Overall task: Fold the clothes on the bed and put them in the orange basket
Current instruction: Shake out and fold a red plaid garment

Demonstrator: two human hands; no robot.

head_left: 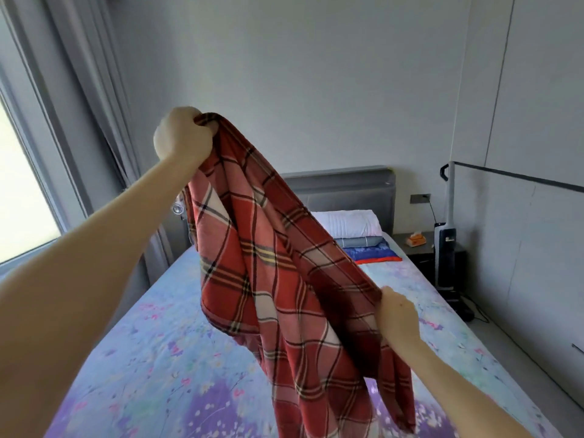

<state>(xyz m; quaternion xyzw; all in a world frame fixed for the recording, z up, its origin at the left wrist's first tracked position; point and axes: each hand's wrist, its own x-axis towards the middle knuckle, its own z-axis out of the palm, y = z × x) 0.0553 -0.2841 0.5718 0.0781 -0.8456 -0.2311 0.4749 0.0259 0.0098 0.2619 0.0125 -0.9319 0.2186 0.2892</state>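
- Left hand [181,137], raised high, clenches a bunched corner of the red plaid cloth [278,279].
- Right hand [396,314], lower, pinches its other edge.
- The soft, woven cloth hangs in loose folds above the floral-sheeted bed [132,358].
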